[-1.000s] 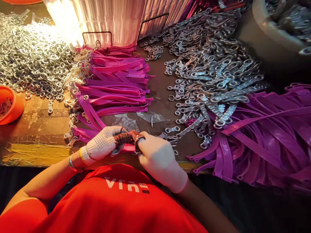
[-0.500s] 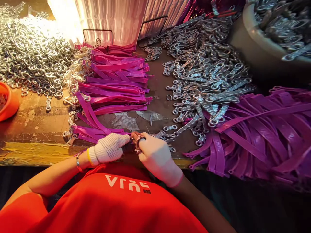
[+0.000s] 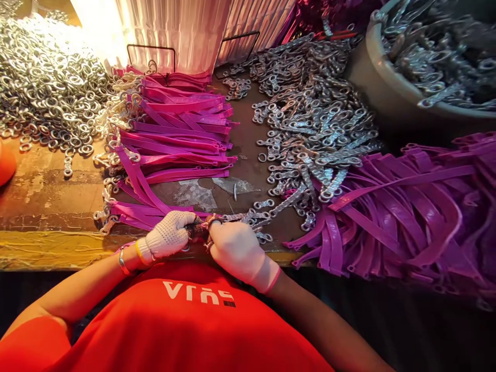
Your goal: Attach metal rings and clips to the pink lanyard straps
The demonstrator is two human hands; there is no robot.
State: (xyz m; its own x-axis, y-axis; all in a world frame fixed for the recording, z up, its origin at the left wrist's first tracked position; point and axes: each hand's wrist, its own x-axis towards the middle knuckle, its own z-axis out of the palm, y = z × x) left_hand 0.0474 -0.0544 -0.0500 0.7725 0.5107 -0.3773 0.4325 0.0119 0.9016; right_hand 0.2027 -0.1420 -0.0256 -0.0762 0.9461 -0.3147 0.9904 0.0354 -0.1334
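Observation:
Both my hands wear white knit gloves with dark brown wrapping about the fingertips, and they nearly meet at the table's front edge. My left hand (image 3: pixel 168 238) is closed on a purple strap (image 3: pixel 199 227), a little of which shows between the hands. Closed as well, my right hand (image 3: pixel 237 250) pinches the strap's other part; its fingertips are mostly hidden. Just beyond the left hand lies a row of purple straps (image 3: pixel 178 135) with metal rings and links at their left ends. Short metal chain links (image 3: pixel 277 209) lie beyond the right hand.
A heap of metal rings (image 3: pixel 50 93) covers the back left. Metal links (image 3: pixel 306 113) are piled right of centre, by a grey bucket (image 3: pixel 377 57) full of them. Loose purple straps (image 3: pixel 403 206) overhang the right front edge. An orange container (image 3: pixel 5 163) sits far left.
My hands have shifted slightly left and the gap between their fingertips has widened, showing more of the strap. The whole view has swung a little to the right.

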